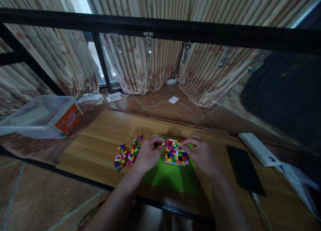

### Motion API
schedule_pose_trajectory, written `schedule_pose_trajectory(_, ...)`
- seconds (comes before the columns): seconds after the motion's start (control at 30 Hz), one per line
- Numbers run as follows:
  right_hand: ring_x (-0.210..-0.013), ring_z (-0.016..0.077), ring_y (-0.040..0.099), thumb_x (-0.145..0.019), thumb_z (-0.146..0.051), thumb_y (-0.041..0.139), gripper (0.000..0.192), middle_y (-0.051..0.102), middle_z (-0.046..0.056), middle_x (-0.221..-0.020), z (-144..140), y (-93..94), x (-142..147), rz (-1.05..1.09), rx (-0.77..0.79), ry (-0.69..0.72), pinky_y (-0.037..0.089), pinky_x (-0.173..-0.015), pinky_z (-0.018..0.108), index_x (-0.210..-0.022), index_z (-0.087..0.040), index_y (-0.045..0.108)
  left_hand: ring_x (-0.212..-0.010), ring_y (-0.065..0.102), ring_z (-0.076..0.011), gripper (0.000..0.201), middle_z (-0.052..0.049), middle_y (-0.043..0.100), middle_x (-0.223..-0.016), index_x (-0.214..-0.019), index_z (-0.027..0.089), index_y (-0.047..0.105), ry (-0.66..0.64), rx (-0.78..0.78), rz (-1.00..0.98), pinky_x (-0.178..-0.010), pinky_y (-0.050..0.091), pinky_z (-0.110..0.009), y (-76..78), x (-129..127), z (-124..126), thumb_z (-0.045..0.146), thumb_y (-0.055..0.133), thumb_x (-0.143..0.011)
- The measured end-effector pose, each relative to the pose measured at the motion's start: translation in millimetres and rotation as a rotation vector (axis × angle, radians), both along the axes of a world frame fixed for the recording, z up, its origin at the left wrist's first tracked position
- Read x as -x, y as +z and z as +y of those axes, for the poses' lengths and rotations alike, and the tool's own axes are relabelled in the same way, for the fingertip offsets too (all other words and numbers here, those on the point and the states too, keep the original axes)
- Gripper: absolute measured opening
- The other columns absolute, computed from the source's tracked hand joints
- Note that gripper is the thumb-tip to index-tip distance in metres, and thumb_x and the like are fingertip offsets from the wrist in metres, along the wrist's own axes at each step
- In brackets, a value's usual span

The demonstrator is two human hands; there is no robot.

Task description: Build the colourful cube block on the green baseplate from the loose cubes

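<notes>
Very little here can be read. At the left of the frame, the clear plastic box (37, 115) beside my table carries an orange label (69, 119) with white lettering on its end wall, but the letters are too small and blurred for me to make out a word. Further back on the floor, left of centre, a white card (113, 98) shows a dark square pattern like a QR code with a line of print, also unreadable. The papers (90, 98) lying next to it have print too faint to tell. The dark phone (244, 169) at the lower right shows a blank screen.
</notes>
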State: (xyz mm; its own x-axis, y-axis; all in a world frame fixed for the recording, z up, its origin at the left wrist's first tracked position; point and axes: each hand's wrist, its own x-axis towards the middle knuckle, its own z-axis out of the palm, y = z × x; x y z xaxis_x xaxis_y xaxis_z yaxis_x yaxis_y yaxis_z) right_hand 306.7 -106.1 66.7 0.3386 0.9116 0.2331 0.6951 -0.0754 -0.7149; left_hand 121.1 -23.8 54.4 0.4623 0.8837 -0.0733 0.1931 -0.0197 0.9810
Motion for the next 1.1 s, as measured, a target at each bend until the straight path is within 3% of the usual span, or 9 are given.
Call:
schedule_pose_trajectory(0.3, -0.085, 0.0204, 0.061, -0.080, -0.034, 0.058, 0.018, 0.066, 0.005, -0.086, -2, 0.4, -1, -0.050, 0.024, 0.009, 0.046, -0.080, 0.035, -0.076, -0.021, 0.070, -0.077, 0.064, -0.0160, 0.023, -0.003, 0.071, -0.083, -0.092, 0.017, 0.072, -0.077, -0.060, -0.031, -0.073, 0.047, -0.026, -1.4, 1, -4, 0.015, 0.056, -0.075)
schedule_pose_trajectory(0.53, -0.086, 0.0214, 0.061, -0.077, -0.033, 0.060, 0.016, 0.064, 0.006, -0.089, -1, -0.1, 3, -0.047, 0.001, -0.014, 0.045, -0.081, 0.036, -0.072, -0.021, 0.069, -0.068, 0.056, -0.0127, 0.024, -0.001, 0.066, -0.078, -0.093, 0.016, 0.070, -0.314, 0.056, -0.133, -0.066, 0.042, -0.024, 13.7, 0, -12, 0.014, 0.054, -0.076)
schedule_pose_trajectory(0.63, -0.089, 0.0217, 0.061, -0.076, -0.033, 0.060, 0.016, 0.064, 0.007, -0.091, 0, -1.5, 5, -0.040, 0.002, -0.016, 0.045, -0.083, 0.037, -0.071, -0.021, 0.069, -0.063, 0.050, -0.0108, 0.020, 0.001, 0.061, -0.071, -0.085, 0.016, 0.070, -0.402, 0.119, -0.139, -0.060, 0.037, -0.022, 18.3, -1, -13, 0.012, 0.054, -0.072)
schedule_pose_trajectory(0.77, -0.087, 0.0211, 0.062, -0.076, -0.032, 0.059, 0.016, 0.064, 0.007, -0.091, 0, -2.0, 5, -0.040, -0.002, -0.029, 0.045, -0.082, 0.036, -0.072, -0.021, 0.069, -0.057, 0.044, -0.0082, 0.018, 0.004, 0.053, -0.063, -0.079, 0.016, 0.067, -0.410, 0.226, -0.127, -0.055, 0.032, -0.020, 22.3, -4, -15, 0.009, 0.058, -0.065)
schedule_pose_trajectory(0.93, -0.078, 0.0207, 0.063, -0.075, -0.033, 0.058, 0.017, 0.067, 0.006, -0.083, 2, -8.4, 5, -0.026, 0.036, -0.112, 0.047, -0.076, 0.036, -0.072, -0.021, 0.069, -0.054, 0.040, -0.0058, 0.024, 0.005, 0.052, -0.063, -0.087, 0.016, 0.067, -0.440, 0.358, -0.144, -0.050, 0.028, -0.018, 30.9, -4, -19, 0.013, 0.062, -0.064)
schedule_pose_trajectory(1.1, -0.073, 0.0204, 0.065, -0.074, -0.033, 0.057, 0.018, 0.071, 0.005, -0.078, 4, -16.8, 5, 0.031, 0.071, -0.171, 0.048, -0.072, 0.035, -0.075, -0.021, 0.071, -0.053, 0.043, -0.0054, 0.046, 0.005, 0.053, -0.066, -0.110, 0.018, 0.063, -0.437, 0.491, -0.107, -0.047, 0.028, -0.017, 32.6, -6, -26, 0.016, 0.064, -0.064)
